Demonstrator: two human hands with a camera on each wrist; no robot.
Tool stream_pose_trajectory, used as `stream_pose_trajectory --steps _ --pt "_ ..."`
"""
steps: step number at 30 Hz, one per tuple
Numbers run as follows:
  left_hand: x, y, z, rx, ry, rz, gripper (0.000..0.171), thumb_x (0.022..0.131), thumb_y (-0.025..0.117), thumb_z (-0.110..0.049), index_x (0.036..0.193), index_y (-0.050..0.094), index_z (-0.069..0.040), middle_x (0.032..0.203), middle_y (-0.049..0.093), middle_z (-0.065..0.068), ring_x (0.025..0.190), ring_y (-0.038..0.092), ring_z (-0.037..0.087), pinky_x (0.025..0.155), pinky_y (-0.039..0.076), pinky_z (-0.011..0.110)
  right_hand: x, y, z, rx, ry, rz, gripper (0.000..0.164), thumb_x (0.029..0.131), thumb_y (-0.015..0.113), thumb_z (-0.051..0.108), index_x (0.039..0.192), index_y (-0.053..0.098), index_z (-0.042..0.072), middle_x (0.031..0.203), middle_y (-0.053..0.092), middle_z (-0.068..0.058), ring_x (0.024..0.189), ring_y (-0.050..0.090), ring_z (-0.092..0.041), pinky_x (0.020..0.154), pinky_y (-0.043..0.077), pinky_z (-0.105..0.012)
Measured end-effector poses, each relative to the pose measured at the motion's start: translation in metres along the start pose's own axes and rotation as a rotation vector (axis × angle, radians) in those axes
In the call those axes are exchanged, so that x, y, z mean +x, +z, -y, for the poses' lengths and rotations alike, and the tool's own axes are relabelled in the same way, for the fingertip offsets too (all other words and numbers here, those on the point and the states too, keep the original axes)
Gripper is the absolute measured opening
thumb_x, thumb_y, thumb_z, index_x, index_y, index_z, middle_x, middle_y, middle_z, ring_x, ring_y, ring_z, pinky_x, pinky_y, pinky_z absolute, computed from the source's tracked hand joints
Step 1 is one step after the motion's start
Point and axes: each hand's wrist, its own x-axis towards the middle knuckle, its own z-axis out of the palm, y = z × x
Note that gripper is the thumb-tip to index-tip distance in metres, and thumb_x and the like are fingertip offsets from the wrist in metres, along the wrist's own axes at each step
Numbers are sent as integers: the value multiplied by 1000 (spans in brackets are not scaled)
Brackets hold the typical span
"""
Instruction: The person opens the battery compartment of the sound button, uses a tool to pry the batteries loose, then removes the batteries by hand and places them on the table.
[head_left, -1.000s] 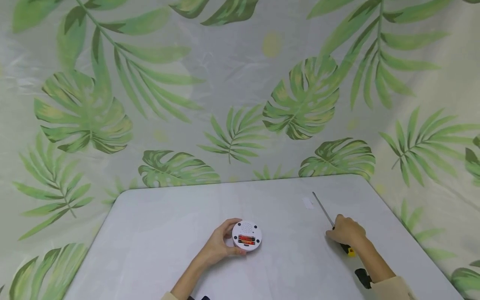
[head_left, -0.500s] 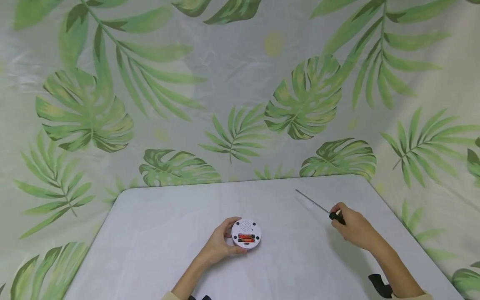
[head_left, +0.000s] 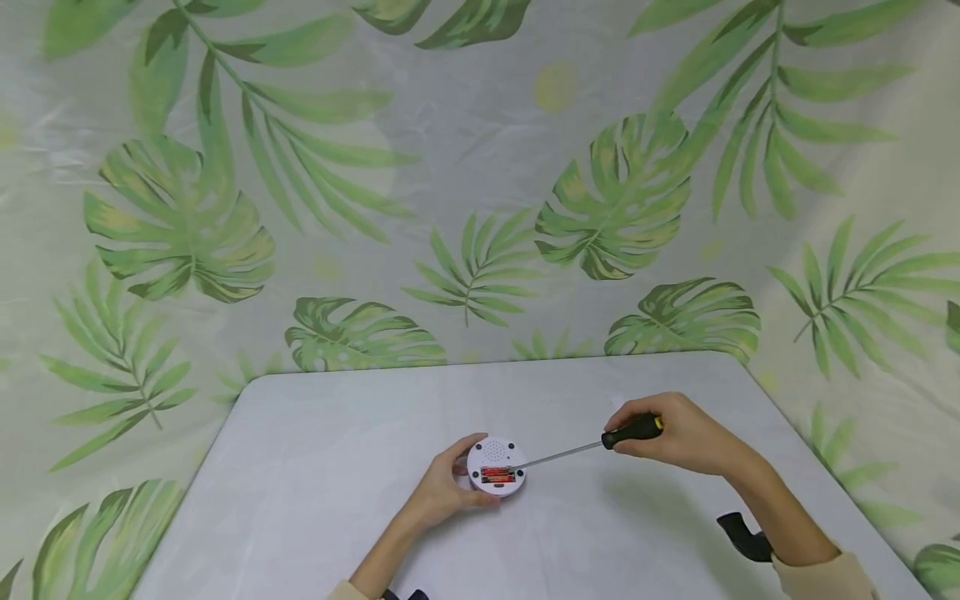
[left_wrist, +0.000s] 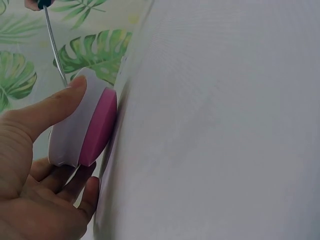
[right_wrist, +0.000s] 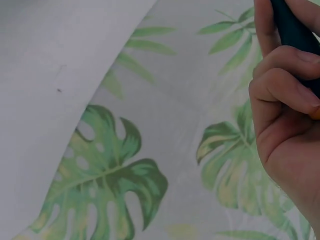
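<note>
My left hand (head_left: 442,492) grips a small round white device (head_left: 495,451) by its rim, thumb on the near side and fingers on the far side. The device's back faces up, with a speaker grille, dark screw spots and an uncovered bay holding red batteries (head_left: 498,475). In the left wrist view the white body (left_wrist: 75,125) has a pink side (left_wrist: 100,127) turned to the table. My right hand (head_left: 678,433) holds a screwdriver (head_left: 633,431) by its black and yellow handle. Its long shaft points left, and the tip is at the battery bay's right edge; contact cannot be told.
The white table (head_left: 337,425) spreads around both hands. Behind it hangs a leaf-patterned curtain (head_left: 480,183). A black wrist strap piece (head_left: 744,537) sits by the right forearm. A small pale patch lies on the table just beyond the right hand.
My right hand has lifted the screwdriver from the table at right and swung its shaft leftward, bringing the tip to the device. The left hand and device stay almost in place.
</note>
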Motion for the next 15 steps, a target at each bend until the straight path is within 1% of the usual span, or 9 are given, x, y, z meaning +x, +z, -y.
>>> stream_pose_trajectory --steps 6,10,15 --pt "1 1 2 1 4 -9 90 69 95 -8 148 54 -14 142 61 13 103 57 20 87 47 26 6 -3 17 -61 15 27 17 90 82 25 105 78 18 101 78 2 86 67 0 72 56 -23" --pt "2 2 3 19 -5 -25 90 67 96 -10 146 55 -17 141 62 11 100 57 19 83 47 25 12 -4 28 -99 0 47 14 90 81 20 103 78 17 99 77 4 82 66 1 69 55 -23" --pt "3 3 4 27 -4 -43 91 65 97 -10 146 58 -17 138 66 9 97 58 18 81 47 25 17 -2 44 -139 -17 77 12 89 80 14 101 78 15 95 77 5 78 64 2 67 55 -22"
